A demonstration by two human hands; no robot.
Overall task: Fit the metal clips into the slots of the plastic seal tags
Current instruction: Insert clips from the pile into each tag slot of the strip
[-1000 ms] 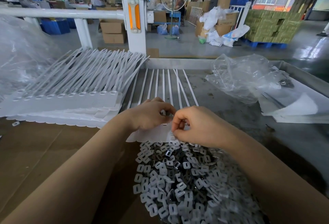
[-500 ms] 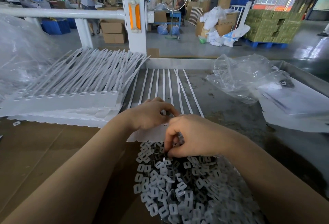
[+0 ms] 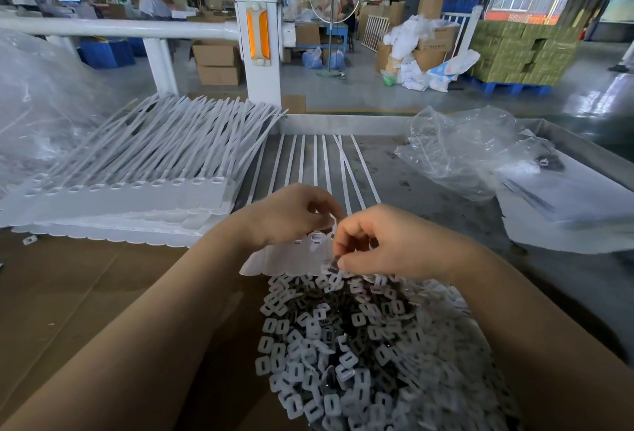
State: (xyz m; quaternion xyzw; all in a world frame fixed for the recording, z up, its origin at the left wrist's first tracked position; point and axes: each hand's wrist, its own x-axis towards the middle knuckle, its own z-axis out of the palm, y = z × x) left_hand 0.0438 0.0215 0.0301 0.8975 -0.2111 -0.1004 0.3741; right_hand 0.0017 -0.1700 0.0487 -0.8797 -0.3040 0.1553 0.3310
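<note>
1. Metal clips, small flat grey squares each with a window in the middle (image 3: 346,355), lay heaped just below both hands, on the near part of the surface (image 3: 429,183).
2. The right hand (image 3: 387,242) had its grip pressed together, thumb and forefinger pinching one dark metal clip (image 3: 332,264) at the top edge of the heap.
3. The left hand (image 3: 291,214) had its fingers curled down onto a joined strip of white plastic seal tags (image 3: 302,252), holding it against the surface; whether it pinched the strip or only pressed it could not be told.
4. The key relation: the strip's row of open slots (image 3: 315,238) sat just above and slightly left of the right grip, close beside the pinched clip and not touching it. The tags' long tails (image 3: 326,163) ran straight away from the person, so the slot row ran crosswise to them.
5. By my judgement the right hand was the nearer one for the insertion, needing only a short move up and left to a slot while the left steadied the strip.
6. A stack of white seal-tag strips (image 3: 137,170) lay well to the left of the left hand.
</note>
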